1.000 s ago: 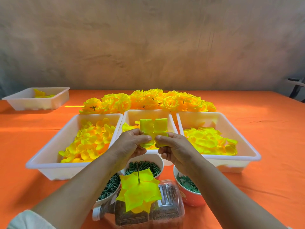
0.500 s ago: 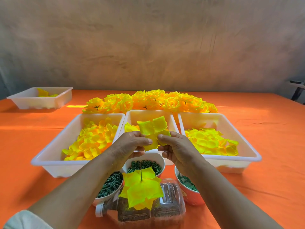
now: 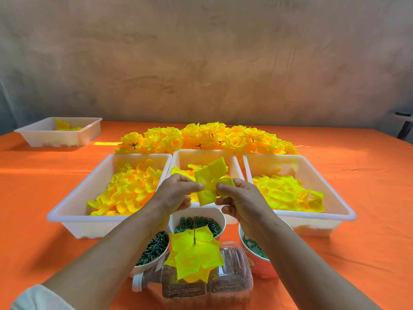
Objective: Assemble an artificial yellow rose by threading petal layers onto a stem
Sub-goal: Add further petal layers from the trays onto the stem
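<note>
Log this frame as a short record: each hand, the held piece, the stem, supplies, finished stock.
left hand: pinches the petal layer's left edge
right hand: pinches its right edge
petal layer: yellow, unthreaded, seen against the middle tray
stem: upright, threaded layers below its tip, above a bottle lying on its side
cups: three, green parts inside
finished roses: heaped behind the middle tray
</note>
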`<state>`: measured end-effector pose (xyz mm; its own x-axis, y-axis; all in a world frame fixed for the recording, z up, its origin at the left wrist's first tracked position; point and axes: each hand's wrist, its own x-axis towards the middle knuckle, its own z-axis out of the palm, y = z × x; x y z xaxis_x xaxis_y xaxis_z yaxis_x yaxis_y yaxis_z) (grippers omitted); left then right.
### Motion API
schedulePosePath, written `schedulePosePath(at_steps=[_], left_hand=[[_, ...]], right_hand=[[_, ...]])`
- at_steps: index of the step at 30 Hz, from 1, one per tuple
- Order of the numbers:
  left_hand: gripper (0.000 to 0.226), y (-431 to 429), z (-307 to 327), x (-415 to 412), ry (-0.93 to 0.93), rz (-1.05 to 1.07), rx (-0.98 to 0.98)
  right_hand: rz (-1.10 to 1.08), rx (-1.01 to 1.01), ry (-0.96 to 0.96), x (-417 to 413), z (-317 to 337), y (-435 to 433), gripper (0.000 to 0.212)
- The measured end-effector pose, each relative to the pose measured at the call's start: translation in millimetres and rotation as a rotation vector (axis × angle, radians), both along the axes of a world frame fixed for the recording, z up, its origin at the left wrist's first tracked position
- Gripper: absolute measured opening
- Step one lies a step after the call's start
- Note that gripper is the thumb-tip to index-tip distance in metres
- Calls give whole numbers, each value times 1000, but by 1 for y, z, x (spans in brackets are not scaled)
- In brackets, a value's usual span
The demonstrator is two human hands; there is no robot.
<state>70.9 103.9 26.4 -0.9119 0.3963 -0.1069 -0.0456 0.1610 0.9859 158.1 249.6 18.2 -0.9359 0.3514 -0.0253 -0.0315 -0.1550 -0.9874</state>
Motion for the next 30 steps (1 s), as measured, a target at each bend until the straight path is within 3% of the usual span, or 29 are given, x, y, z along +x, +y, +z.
schedulePosePath(at_steps=[3,5,9,11,12,15,18,22,27,30], left_hand=[[19,-7,8,-2,47,95,45],[18,-12,15,2,32,69,72],[66,-14,30,14,-115,-64,45],[79,-14,34,18,-180,-105,30],[74,-14,34,19,-195,-110,39],[29,-15,31,21,-186,-106,116],[20,-18,27,21,-154,-50,162],[19,-25,29,19,-125,-26,249],[19,-30,31,19,-110,-38,277],[18,-32,33,22,-117,-63,293]], right_hand=[[-53,68,12,1,0,2,5],[-113,234,22,1,0,0,9],[-335,980,124,4,-4,-11,13],[-377,1239,258,7,-6,-19,7],[-388,1345,305,9,-6,-23,5],[-375,1507,350,13,-5,-29,8],[-279,1419,342,18,-2,-28,23],[-165,1058,283,23,2,-21,48],[-140,377,111,18,12,-13,34],[-47,215,32,17,19,-15,26]])
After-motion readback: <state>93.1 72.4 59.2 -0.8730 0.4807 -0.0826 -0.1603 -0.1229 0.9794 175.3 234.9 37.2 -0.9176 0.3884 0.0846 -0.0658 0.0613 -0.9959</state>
